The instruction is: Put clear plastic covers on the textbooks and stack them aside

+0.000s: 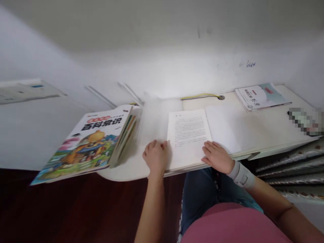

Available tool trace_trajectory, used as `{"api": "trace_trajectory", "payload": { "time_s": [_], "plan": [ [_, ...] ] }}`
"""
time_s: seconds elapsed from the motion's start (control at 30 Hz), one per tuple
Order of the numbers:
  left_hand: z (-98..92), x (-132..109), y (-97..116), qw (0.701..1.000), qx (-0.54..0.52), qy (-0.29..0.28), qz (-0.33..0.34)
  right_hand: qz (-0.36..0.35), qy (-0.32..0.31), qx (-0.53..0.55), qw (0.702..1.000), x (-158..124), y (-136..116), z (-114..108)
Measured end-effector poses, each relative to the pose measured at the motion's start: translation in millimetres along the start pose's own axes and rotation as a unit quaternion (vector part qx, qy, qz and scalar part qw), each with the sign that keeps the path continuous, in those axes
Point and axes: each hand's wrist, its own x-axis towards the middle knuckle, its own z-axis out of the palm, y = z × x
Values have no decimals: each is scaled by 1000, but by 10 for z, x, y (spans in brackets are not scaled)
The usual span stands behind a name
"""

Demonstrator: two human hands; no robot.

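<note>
An open book (189, 131) with printed text lies on the white desk (253, 135) in front of me. My left hand (155, 156) rests at the book's left edge, fingers curled and pressed together on the blurred left page. My right hand (217, 156) lies flat on the lower right corner of the printed page, fingers stretched out. A white band wraps my right wrist. A colourful picture book (93, 141) with a cartoon cover lies to the left of my left hand, hanging over the desk's left edge.
A thin booklet (260, 96) with a pale cover lies at the desk's back right. A yellow cord (199, 97) runs along the back edge by the white wall. Shelves or drawers (291, 168) stand at the right. Dark floor shows below left.
</note>
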Motion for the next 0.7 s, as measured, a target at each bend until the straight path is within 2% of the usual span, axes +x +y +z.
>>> {"api": "trace_trajectory", "payload": {
  "time_s": [0.13,0.23,0.33,0.4,0.47,0.5,0.57,0.63,0.67,0.7],
  "plan": [
    [-143,-65,134,998,60,-35,9,9,-6,9,1000,57,-107,34],
    [-265,-11,180,997,31,-74,-3,23,-2,25,999,80,-114,27],
    [-493,104,303,998,-41,-40,29,36,-14,82,996,109,-66,-10],
    [-717,191,503,993,-82,-6,82,46,-22,186,981,134,28,-63],
    [-974,273,809,985,-103,-2,140,63,-19,340,938,166,176,-146],
    [-1100,308,994,981,-100,-10,164,77,-13,423,903,186,265,-200],
    [-1318,359,1393,975,-78,-40,204,118,5,572,812,237,455,-330],
    [-1454,371,1785,963,-63,-84,249,170,31,681,712,291,640,-474],
    [-1486,360,1960,956,-62,-102,268,189,42,717,670,313,727,-542],
    [-1494,337,2112,949,-68,-114,287,202,54,739,641,327,809,-605]
  ]
}}
